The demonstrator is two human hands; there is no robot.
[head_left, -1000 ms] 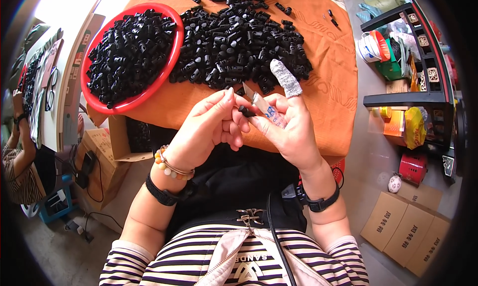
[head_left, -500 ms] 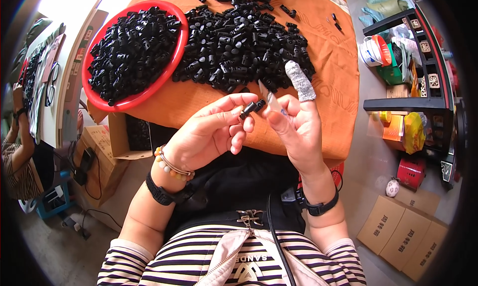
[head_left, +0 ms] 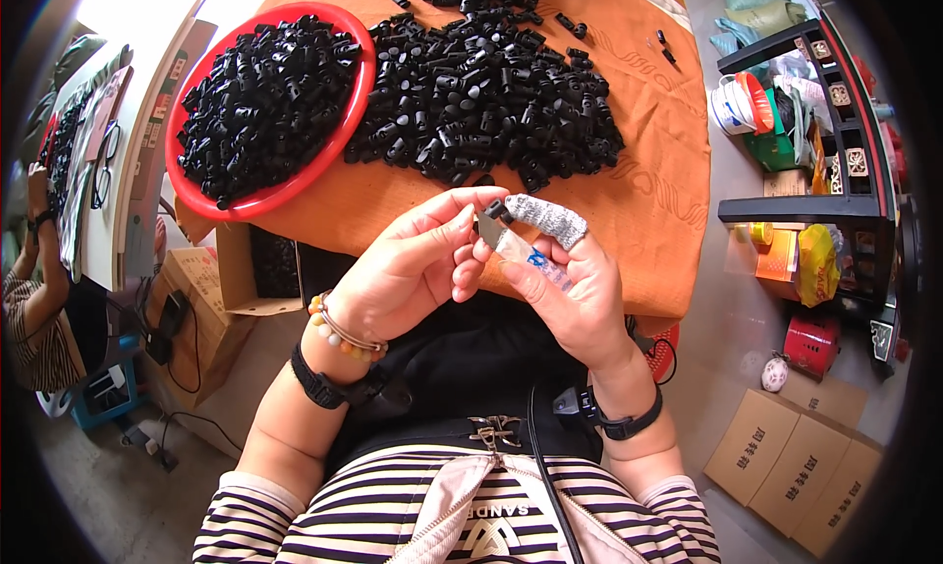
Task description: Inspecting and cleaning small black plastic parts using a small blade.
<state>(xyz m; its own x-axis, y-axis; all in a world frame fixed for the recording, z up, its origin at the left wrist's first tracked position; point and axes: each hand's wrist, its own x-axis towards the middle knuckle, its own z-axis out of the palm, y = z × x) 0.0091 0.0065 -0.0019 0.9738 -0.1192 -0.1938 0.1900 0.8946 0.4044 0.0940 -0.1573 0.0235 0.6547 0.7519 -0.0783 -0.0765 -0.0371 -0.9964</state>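
Observation:
My left hand [head_left: 417, 245] pinches a small black plastic piece [head_left: 498, 210], which looks like a cord lock, between thumb and index finger. In my right hand [head_left: 584, 304] is a small knife blade [head_left: 490, 233] with a whitish, blue-marked wrapping for a grip. Its metal lies against or just beside the cord lock; the fingers partly hide the contact. A grey knitted finger cover [head_left: 550, 218] is on my right index finger, which bends over the far side of the piece. Just beyond both hands spreads a pile of similar black pieces [head_left: 481, 102].
An orange cloth [head_left: 658, 171] covers the table. At its left stands a red basin [head_left: 365, 83] heaped with black pieces. Below it sits an open cardboard box [head_left: 236, 269]. A black shelf [head_left: 786, 207] and cartons [head_left: 786, 456] stand right. Another person's arm [head_left: 44, 250] shows far left.
The blade has come down and left from an upright position to the cord lock. My right index finger has bent from upright to over the piece. My left hand has hardly moved.

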